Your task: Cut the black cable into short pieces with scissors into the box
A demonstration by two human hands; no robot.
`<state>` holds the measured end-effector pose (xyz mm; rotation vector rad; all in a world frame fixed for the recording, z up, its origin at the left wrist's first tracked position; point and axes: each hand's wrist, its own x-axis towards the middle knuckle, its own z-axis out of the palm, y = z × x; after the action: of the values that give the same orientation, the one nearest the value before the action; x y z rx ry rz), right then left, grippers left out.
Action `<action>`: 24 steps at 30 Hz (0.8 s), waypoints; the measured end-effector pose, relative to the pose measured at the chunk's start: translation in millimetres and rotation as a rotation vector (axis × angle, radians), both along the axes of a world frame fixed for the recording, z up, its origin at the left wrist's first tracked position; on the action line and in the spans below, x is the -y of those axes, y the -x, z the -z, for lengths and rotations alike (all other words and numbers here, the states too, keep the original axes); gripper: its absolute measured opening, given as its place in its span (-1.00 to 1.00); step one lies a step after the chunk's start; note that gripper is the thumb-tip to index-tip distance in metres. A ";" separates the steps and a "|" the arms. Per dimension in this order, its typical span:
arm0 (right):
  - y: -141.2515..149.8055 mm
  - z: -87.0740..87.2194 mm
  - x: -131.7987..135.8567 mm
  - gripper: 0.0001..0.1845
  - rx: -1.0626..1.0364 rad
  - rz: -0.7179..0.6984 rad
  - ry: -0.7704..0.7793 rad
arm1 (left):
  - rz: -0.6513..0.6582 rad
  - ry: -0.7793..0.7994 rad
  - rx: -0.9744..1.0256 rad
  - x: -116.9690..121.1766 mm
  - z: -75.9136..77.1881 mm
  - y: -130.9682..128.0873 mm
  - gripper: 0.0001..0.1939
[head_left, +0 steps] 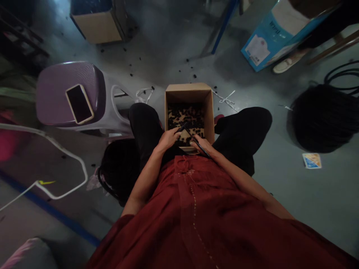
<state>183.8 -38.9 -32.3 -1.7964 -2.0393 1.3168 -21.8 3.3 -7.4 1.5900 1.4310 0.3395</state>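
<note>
Hands just apart: right hand (201, 145) pinching a thin black rod (198, 141), left hand (168, 139) at the cardboard box (188, 91), wedged between my knees (143, 116) to keep black pieces (185, 118) close.

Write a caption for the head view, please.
Right hand holds a thin black stick, left hand beside it, above a cardboard box of small black pieces.

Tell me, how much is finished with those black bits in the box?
Hard to be sure. Done: black bits cover the bottom of the box. In hand: the left hand and right hand are at a black stick over them. Perhaps left: loose bits on the floor.
</note>
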 end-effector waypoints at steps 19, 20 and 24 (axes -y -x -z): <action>1.5 -1.9 0.9 -0.72 0.018 -0.101 -0.145 | -0.181 0.614 0.652 -7.8 -3.1 2.8 -0.68; 1.1 -1.7 1.0 -0.71 0.009 -0.099 -0.148 | -0.179 0.618 0.656 -7.9 -4.8 2.7 -0.69; -0.8 -0.5 0.9 -0.68 0.006 -0.094 -0.150 | -0.168 0.626 0.678 -7.6 -13.3 2.0 -0.72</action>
<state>184.6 -39.7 -31.8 -1.6620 -2.1866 1.1472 -23.8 11.0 5.9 0.7407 0.9927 0.4239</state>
